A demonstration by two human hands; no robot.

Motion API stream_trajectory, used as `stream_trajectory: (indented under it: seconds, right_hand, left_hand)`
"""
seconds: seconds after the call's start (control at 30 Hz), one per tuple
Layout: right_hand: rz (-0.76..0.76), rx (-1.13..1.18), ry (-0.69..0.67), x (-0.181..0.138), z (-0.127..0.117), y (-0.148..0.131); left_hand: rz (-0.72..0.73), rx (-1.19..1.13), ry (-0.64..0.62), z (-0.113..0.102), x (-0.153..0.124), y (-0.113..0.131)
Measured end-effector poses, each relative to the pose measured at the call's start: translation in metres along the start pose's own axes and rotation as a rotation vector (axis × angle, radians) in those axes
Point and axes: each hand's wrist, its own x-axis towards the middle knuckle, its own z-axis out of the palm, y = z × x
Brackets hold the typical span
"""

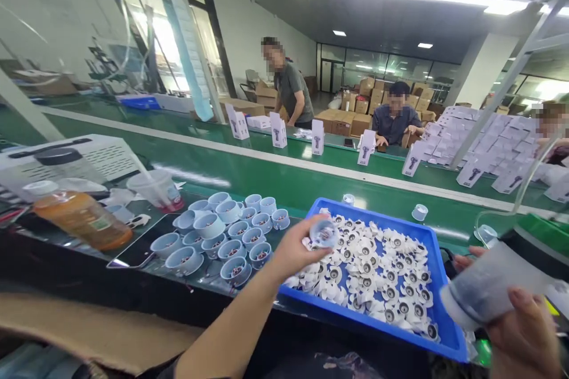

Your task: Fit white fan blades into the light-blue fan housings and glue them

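My left hand (pixel 291 253) is closed around a small light-blue round cup-shaped housing (pixel 323 234), held over the near-left part of a blue tray (pixel 446 284). Wires or parts inside the housing are too small to make out. White fan impellers (pixel 367 266) with dark hub rings fill much of the tray. At the right edge, my right hand (pixel 524 331) grips a frosted translucent bottle (pixel 493 281) with a green lid, tilted over the tray's right end. To the left of the tray, several more light-blue housings (pixel 233 269) stand grouped, with small parts inside them.
An orange drink bottle (pixel 84 216) and a plastic cup with a straw (pixel 155 189) are at the left. Beyond the tray runs a green conveyor belt (pixel 267 172), with loose housings (pixel 419 212) on it. White boxes (pixel 317 137) line its far side, where co-workers (pixel 293 92) are.
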Motion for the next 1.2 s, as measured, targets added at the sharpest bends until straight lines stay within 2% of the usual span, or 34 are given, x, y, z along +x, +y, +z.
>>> stream_trajectory:
  seconds: [0.03,0.07,0.13,0.2,0.33,0.5,0.6,0.7,0.87,1.0,1.07,1.13,1.2]
  right_hand:
    - [0.081,0.085,-0.085,-0.001,0.017,-0.007]
    - [0.093,0.157,-0.126,-0.002,0.033,-0.013]
    - [0.054,0.264,-0.223,-0.004,0.061,-0.024]
    - [0.003,0.343,-0.244,-0.007,0.080,-0.031]
    - [-0.036,0.355,-0.292,-0.017,0.098,-0.037]
    - [0.015,0.283,-0.344,-0.023,0.104,-0.040]
    - [-0.021,0.268,-0.313,-0.025,0.104,-0.040]
    - [-0.074,0.258,-0.283,-0.026,0.104,-0.039]
    - [-0.088,0.207,-0.307,-0.025,0.100,-0.038]
    - [-0.058,0.193,-0.282,-0.022,0.103,-0.037]
    - [-0.043,0.207,-0.259,-0.021,0.104,-0.036]
    - [-0.029,0.196,-0.231,-0.019,0.100,-0.035]
    - [-0.029,0.160,-0.169,-0.018,0.087,-0.035]
  left_hand:
    - [0.091,-0.008,-0.139,0.013,-0.003,0.013]
    - [0.188,-0.007,-0.260,0.026,-0.006,0.025]
    - [0.347,-0.009,-0.408,0.048,-0.012,0.046]
    - [0.402,-0.003,-0.473,0.064,-0.016,0.062]
    - [0.410,0.046,-0.489,0.077,-0.018,0.077]
    - [0.459,0.060,-0.426,0.081,-0.020,0.086]
    - [0.454,0.062,-0.406,0.083,-0.022,0.091]
    - [0.425,0.073,-0.432,0.084,-0.022,0.094]
    - [0.417,0.080,-0.462,0.086,-0.020,0.091]
    - [0.384,0.077,-0.483,0.085,-0.019,0.093]
    - [0.342,0.046,-0.538,0.085,-0.019,0.093]
    - [0.297,0.029,-0.614,0.081,-0.018,0.088]
    - [0.223,0.074,-0.626,0.074,-0.018,0.072]
